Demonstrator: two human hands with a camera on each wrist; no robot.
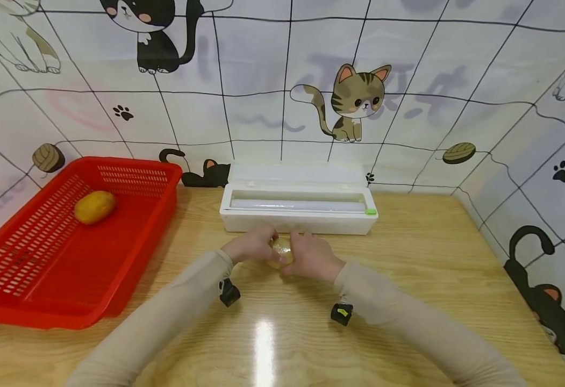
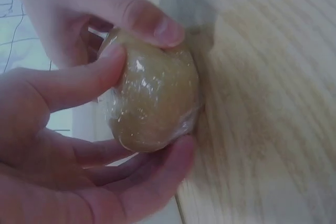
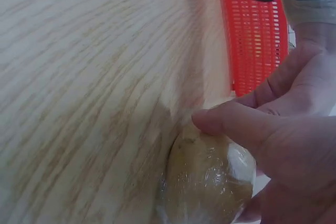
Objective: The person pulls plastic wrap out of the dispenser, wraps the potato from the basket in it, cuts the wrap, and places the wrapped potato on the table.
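Note:
A potato (image 2: 152, 93) wrapped in shiny clear cling film is held between both hands, low over the wooden table (image 1: 282, 344). My left hand (image 1: 253, 244) grips it from the left, thumb on one side and fingers curled under the other in the left wrist view. From the right, my right hand (image 1: 311, 258) holds it too, with the thumb (image 3: 226, 121) pressed on the film near one end. Just beyond the hands stands a white cling film dispenser (image 1: 297, 223), its lid raised and a roll (image 1: 297, 205) lying inside. Most of the right fingers are hidden behind the potato.
On the left a red plastic basket (image 1: 142, 258) with slotted walls holds one yellow oval potato (image 1: 94, 207). A green slider (image 1: 371, 212) sits at the dispenser's right end. Cat-printed white sheeting (image 1: 258, 118) rises behind the table and along its right side.

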